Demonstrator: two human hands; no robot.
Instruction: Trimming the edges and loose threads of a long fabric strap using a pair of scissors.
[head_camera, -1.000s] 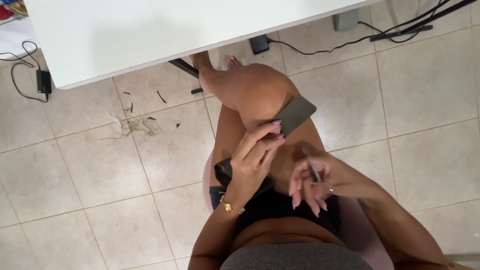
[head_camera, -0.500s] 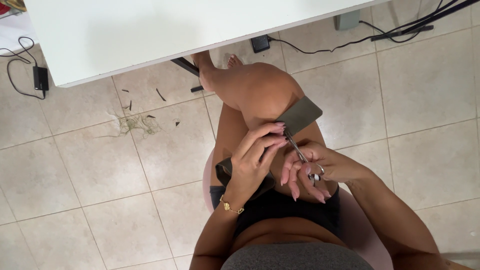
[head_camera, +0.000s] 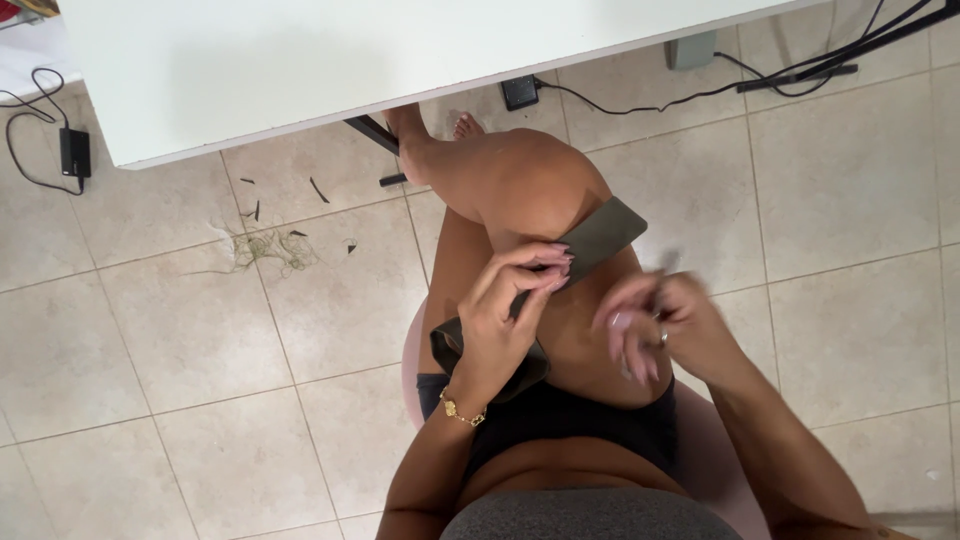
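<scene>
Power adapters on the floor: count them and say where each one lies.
2. One black power adapter lies at the far left beside the white table, with a looped cord. Another black adapter lies under the table edge near the foot. More may be hidden beneath the table.

Strap (head_camera: 600, 238) matt dark leather-like; table (head_camera: 300, 60) smooth white; floor tiles (head_camera: 850, 180) glazed beige.

Beige tiled floor (head_camera: 150, 400) with scattered green scraps (head_camera: 265, 248), cables (head_camera: 640, 95), black adapter (head_camera: 74, 152).

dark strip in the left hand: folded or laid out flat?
Folded at the near end: the dark strip runs straight across the thigh, then loops back under the left hand.
</scene>
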